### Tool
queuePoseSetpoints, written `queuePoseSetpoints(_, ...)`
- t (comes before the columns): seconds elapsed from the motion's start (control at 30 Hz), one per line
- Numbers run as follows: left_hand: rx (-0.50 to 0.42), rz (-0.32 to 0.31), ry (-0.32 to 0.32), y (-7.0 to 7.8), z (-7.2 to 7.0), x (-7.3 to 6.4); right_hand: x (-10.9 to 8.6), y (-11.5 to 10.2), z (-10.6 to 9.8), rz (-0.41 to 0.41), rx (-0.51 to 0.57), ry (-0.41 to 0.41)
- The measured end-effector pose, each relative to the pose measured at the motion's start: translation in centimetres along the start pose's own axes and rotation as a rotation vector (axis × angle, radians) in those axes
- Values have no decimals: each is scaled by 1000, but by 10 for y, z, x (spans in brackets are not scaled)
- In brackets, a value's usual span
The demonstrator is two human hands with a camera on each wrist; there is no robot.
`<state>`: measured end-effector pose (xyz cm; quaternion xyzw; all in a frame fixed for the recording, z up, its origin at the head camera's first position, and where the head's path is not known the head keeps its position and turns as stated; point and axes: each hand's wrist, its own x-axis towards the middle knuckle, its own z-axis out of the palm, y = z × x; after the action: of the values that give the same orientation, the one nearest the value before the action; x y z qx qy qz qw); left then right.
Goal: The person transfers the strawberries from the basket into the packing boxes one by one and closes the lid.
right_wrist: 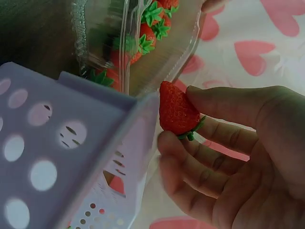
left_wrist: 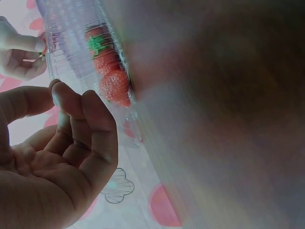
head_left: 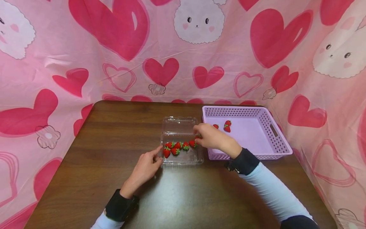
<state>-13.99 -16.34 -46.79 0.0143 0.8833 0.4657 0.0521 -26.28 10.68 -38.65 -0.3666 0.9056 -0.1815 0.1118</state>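
A clear plastic clamshell box (head_left: pixel 183 160) lies with its lid raised and several red strawberries (head_left: pixel 175 151) inside. Over the box's right side, next to the basket, my right hand (head_left: pixel 213 136) pinches a strawberry (right_wrist: pixel 178 109) between thumb and fingers, its green leaves toward the palm. My left hand (head_left: pixel 145 167) is at the box's left edge, index fingertip touching the rim, thumb apart from it in the head view. Its other fingers are bent in the left wrist view. The lilac basket (head_left: pixel 248 136) holds a few strawberries (head_left: pixel 227 126); my right hand partly hides them.
Box and basket stand side by side on a dark brown wooden table (head_left: pixel 120 140). The basket's perforated wall (right_wrist: pixel 95 133) rises close to my right hand. A pink cloth (head_left: pixel 94 70) with hearts and white animals hangs behind the table and at its sides.
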Motion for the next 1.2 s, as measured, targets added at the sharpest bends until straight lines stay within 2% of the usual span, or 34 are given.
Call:
queuePoseSetpoints(0.37, 2, -4, 3, 0, 0, 0, 6, -1, 12, -49, -89, -9)
queuePoseSetpoints(0.6, -11, -22, -9, 1, -1, 1, 9, -4, 21, -59, -83, -47)
queuePoseSetpoints(0.77, 0, -9, -4, 1, -1, 1, 11, -6, 26, -72, -85, -76)
queuePoseSetpoints(1.2, -2, -3, 4, 0, 0, -1, 20, -10, 45, -76, 0, -98)
